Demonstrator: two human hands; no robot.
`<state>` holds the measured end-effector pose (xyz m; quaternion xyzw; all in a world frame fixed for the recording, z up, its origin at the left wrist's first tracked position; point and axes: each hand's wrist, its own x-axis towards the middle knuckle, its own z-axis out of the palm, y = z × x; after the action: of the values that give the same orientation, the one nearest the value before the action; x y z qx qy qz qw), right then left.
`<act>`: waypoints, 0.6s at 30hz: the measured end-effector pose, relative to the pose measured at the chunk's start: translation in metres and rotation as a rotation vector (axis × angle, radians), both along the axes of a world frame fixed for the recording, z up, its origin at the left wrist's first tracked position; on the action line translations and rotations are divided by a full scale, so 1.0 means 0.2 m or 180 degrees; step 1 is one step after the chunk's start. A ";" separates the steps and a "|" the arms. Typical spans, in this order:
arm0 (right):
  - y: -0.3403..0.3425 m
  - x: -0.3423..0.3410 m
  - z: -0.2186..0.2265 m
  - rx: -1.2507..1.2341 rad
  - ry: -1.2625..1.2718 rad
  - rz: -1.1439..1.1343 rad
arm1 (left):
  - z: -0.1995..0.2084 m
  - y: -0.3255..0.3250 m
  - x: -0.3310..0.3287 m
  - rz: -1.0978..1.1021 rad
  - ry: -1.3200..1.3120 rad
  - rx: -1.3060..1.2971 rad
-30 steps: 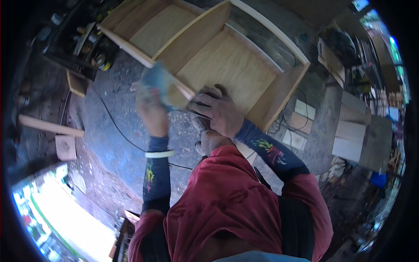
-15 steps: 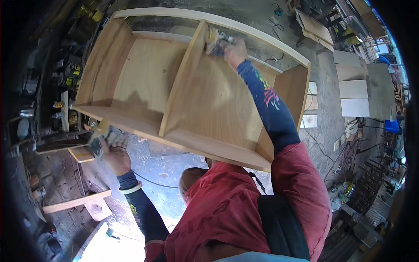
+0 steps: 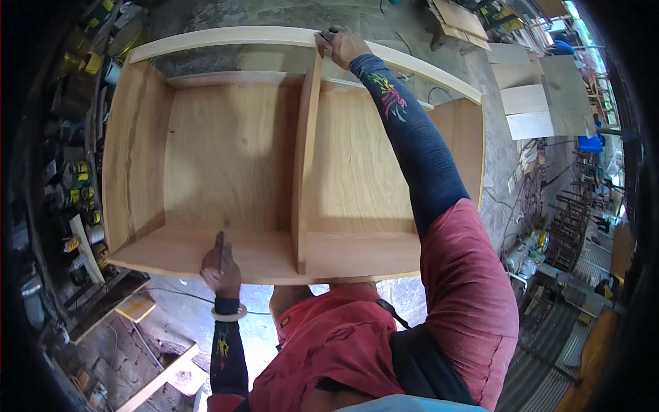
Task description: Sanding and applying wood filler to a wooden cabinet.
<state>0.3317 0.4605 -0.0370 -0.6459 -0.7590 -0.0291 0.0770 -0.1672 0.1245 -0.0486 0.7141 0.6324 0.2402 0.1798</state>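
A wooden cabinet carcass (image 3: pixel 226 151) lies in front of me, split into two bays by an upright divider (image 3: pixel 307 165). At the far side my right hand (image 3: pixel 345 49) is closed over the spot where the divider meets the long pale rail (image 3: pixel 226 40). Its fingertips curl over the rail and are partly hidden. My left hand (image 3: pixel 221 270) is over the near board (image 3: pixel 357 257) of the left bay, fingers stretched away from me and nothing visible in them. Whether it touches the board, I cannot tell.
Cans and containers (image 3: pixel 79 182) crowd a shelf along the left. A small stool-like piece with a yellowish top (image 3: pixel 135 307) stands at the lower left. Flat panels (image 3: pixel 525 100) lie on the floor at the right. A dark cable (image 3: pixel 175 293) runs under the near side.
My right hand has left the right bay's inside for the far rail. My left hand has moved right to the near board; the brush-like thing by it is out of sight. The carcass appears turned.
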 end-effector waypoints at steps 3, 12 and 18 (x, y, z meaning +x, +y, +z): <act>-0.08 -0.16 0.06 -0.0651 -0.0318 -0.0702 | 0.02 -0.01 -0.01 -0.0175 0.0376 -0.0098; 0.17 0.05 0.01 -0.0646 0.0119 -0.0566 | 0.05 0.03 -0.04 -0.0435 0.0258 -0.0281; 0.01 -0.08 -0.06 -0.0368 0.0010 -0.0096 | 0.02 0.00 -0.06 -0.0369 0.0143 -0.0408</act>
<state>0.3148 0.4619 -0.0484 -0.6607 -0.7494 0.0148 0.0403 -0.1786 0.1247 -0.0439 0.7418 0.6080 0.1723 0.2245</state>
